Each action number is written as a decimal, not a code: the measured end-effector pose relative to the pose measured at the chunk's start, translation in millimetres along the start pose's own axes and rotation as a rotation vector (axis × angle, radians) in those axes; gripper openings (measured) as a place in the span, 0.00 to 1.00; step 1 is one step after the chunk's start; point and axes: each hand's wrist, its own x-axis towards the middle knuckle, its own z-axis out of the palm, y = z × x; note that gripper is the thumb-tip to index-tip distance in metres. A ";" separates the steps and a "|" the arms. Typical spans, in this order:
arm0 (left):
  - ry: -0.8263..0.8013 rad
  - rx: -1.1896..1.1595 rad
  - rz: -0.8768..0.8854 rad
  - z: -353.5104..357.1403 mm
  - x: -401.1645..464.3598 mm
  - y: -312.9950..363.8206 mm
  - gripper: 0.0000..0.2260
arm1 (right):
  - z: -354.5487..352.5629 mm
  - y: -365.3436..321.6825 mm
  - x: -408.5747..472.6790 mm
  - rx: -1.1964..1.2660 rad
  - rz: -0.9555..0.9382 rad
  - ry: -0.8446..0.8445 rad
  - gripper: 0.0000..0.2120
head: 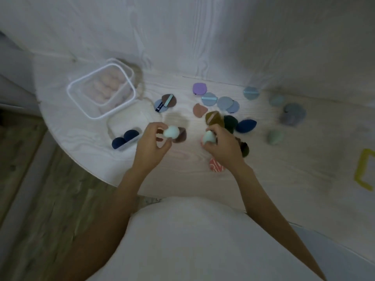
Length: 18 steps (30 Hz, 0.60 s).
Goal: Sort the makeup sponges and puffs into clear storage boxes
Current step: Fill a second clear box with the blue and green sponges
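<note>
We've got a pale mint sponge in each hand: left hand [151, 142] has fingers curled round one mint sponge [171, 132], right hand [220, 148] is clamped on a second mint sponge [209, 137]. Both are held just above the tabletop [263, 169], hands apart, nothing shared between them

Destinations sit to our left: big clear box [101, 89] with a white rim, already holding pinkish sponges, and a smaller clear box [126, 136] nearer us with two navy sponges [124, 138] inside. We see no mint ones boxed yet, so our call is these either start a new group or go in the small box; we can't tell if a third box exists

Still loose on the tabletop: purple puff [199, 88], a cluster of blue round puffs [221, 102], a brown puff with a blue strap [168, 100], a navy teardrop sponge [245, 126], a dark green sponge [230, 122], more greyish ones far right (blurred). Plenty of the task is left

To do this step well:
- move both mint sponges as a pair to one box, left hand first since it's closer
- keep the hold light, foam squashes and springs back, so lower it in and let go rather than drop from height
- stand them beside the navy pair, not on top, so the colours stay readable
- watch the right forearm over the coral patterned puff [216, 165] near the edge, easy to sweep it off
</note>
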 end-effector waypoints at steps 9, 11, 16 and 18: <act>-0.043 0.272 -0.197 -60.7 43.6 -62.8 0.18 | 30.0 -60.0 34.6 0.179 -0.143 0.008 0.14; -0.117 0.293 -0.212 -61.4 50.1 -74.3 0.15 | 32.6 -67.2 40.7 0.163 -0.182 0.004 0.14; -0.241 0.371 -0.215 -63.9 49.3 -82.5 0.15 | 44.2 -85.6 60.4 0.125 -0.257 -0.046 0.14; -0.257 0.372 -0.221 -63.2 42.7 -80.1 0.18 | 52.7 -95.9 70.2 0.127 -0.280 -0.058 0.14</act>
